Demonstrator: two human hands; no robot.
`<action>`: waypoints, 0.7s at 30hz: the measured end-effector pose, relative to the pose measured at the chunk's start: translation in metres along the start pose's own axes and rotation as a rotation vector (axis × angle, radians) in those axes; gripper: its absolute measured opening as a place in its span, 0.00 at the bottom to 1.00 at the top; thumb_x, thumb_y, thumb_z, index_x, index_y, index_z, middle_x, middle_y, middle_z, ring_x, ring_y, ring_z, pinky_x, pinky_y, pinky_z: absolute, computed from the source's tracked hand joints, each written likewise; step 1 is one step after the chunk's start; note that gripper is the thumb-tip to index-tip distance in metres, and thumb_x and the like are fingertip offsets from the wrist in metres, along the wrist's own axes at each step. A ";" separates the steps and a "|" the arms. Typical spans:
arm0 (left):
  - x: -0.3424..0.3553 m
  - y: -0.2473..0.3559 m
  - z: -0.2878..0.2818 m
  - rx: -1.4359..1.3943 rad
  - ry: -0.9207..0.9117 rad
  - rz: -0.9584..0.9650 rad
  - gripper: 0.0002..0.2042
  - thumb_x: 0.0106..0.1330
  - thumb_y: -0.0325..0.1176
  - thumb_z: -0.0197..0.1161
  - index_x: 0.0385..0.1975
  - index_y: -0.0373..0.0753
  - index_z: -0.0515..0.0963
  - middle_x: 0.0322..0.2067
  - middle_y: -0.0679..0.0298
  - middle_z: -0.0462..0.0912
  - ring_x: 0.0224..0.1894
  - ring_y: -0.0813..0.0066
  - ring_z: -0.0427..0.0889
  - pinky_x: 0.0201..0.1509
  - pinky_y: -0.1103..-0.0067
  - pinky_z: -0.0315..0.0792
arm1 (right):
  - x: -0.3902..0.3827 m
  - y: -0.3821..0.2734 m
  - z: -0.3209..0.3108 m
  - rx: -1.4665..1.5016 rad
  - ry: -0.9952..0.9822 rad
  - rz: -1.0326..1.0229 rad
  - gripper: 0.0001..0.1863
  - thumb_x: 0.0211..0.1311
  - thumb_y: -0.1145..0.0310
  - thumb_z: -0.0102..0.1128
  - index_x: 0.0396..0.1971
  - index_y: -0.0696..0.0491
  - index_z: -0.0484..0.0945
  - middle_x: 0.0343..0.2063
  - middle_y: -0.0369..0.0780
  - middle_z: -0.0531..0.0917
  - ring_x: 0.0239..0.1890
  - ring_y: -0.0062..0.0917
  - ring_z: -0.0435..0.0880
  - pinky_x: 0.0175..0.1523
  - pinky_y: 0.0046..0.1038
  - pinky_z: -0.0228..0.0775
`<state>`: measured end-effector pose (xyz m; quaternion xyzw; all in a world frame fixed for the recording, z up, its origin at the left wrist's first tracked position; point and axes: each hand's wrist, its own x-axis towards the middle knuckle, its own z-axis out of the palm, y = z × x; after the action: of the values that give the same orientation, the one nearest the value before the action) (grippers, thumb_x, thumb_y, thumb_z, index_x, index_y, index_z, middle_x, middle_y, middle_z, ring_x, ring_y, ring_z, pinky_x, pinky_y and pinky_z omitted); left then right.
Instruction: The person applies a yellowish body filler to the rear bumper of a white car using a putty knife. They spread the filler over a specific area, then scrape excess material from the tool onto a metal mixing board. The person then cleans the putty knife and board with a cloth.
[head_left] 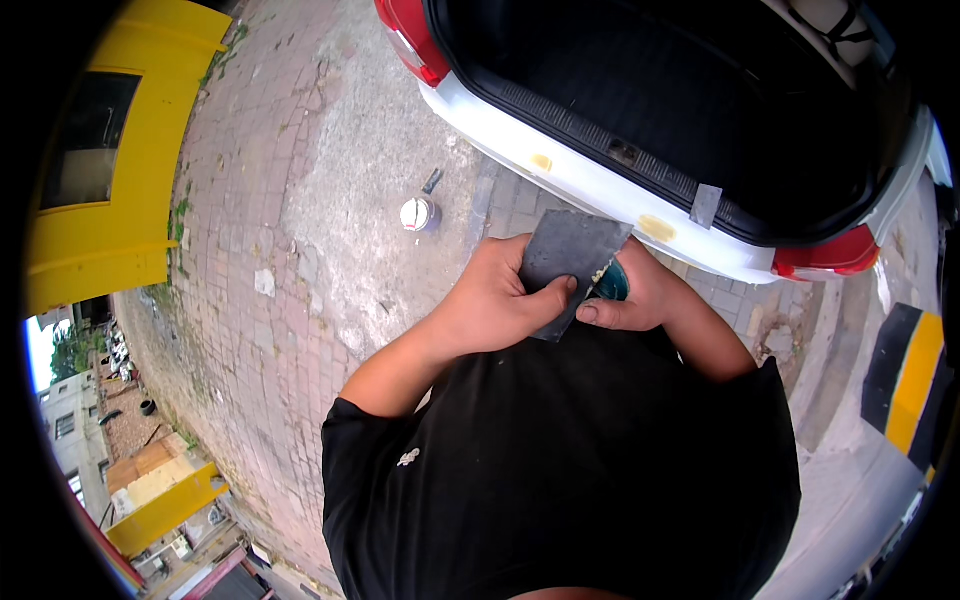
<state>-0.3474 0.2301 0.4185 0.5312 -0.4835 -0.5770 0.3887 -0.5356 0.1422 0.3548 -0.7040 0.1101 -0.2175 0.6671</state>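
My left hand (497, 297) grips a dark grey flat plate (568, 248), thumb lying across its face. In my right hand (645, 294) is a teal spreader (612, 284), mostly hidden by the fingers. Pale yellow putty (600, 273) clings along the line where spreader and plate meet. Both hands are close together in front of my chest, near a white car bumper (590, 190). Two yellowish putty patches show on the bumper, a small patch (541, 162) and a larger patch (657, 228). A grey rectangular piece (705, 205) rests on the bumper's top edge.
Beyond the bumper the car's boot (650, 100) stands open, between red tail lights. A white can (414, 216) sits on the paving, with a dark-handled tool (433, 181) beside it. A yellow structure (140, 150) stands at left, a black-and-yellow striped block (905, 375) at right.
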 end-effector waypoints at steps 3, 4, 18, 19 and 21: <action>0.005 0.005 -0.008 -0.020 -0.077 -0.007 0.09 0.60 0.23 0.63 0.39 0.28 0.78 0.29 0.65 0.83 0.32 0.84 0.77 0.38 0.82 0.73 | -0.001 0.002 0.005 0.098 0.026 -0.030 0.38 0.52 0.49 0.69 0.56 0.62 0.71 0.47 0.45 0.80 0.51 0.30 0.79 0.57 0.31 0.69; 0.006 0.005 -0.011 -0.026 -0.102 -0.011 0.09 0.60 0.23 0.63 0.39 0.28 0.78 0.31 0.65 0.83 0.33 0.84 0.78 0.39 0.82 0.73 | 0.000 0.004 0.005 0.076 0.028 -0.051 0.40 0.52 0.48 0.69 0.58 0.62 0.70 0.47 0.45 0.80 0.51 0.30 0.79 0.58 0.31 0.69; 0.020 -0.050 -0.047 -0.786 0.348 0.020 0.16 0.67 0.30 0.57 0.53 0.33 0.72 0.43 0.60 0.82 0.43 0.73 0.82 0.50 0.75 0.77 | -0.046 0.150 -0.016 0.612 0.433 0.669 0.36 0.64 0.64 0.61 0.68 0.55 0.54 0.56 0.48 0.73 0.52 0.38 0.81 0.50 0.36 0.77; 0.020 -0.055 -0.047 -0.782 0.392 0.007 0.16 0.67 0.32 0.58 0.52 0.34 0.72 0.43 0.60 0.82 0.43 0.72 0.82 0.50 0.76 0.76 | -0.057 0.165 -0.022 0.609 0.524 0.751 0.31 0.64 0.66 0.59 0.64 0.55 0.59 0.54 0.47 0.75 0.47 0.36 0.83 0.45 0.34 0.77; 0.015 -0.067 -0.050 -0.791 0.463 -0.031 0.17 0.66 0.33 0.59 0.53 0.34 0.72 0.43 0.61 0.82 0.45 0.71 0.82 0.52 0.75 0.74 | -0.076 0.193 -0.031 0.618 0.685 0.907 0.20 0.65 0.70 0.57 0.56 0.56 0.68 0.48 0.45 0.78 0.38 0.32 0.85 0.35 0.30 0.79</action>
<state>-0.2954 0.2234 0.3512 0.4640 -0.1187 -0.5891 0.6508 -0.5905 0.1324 0.1531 -0.2535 0.5358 -0.1480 0.7917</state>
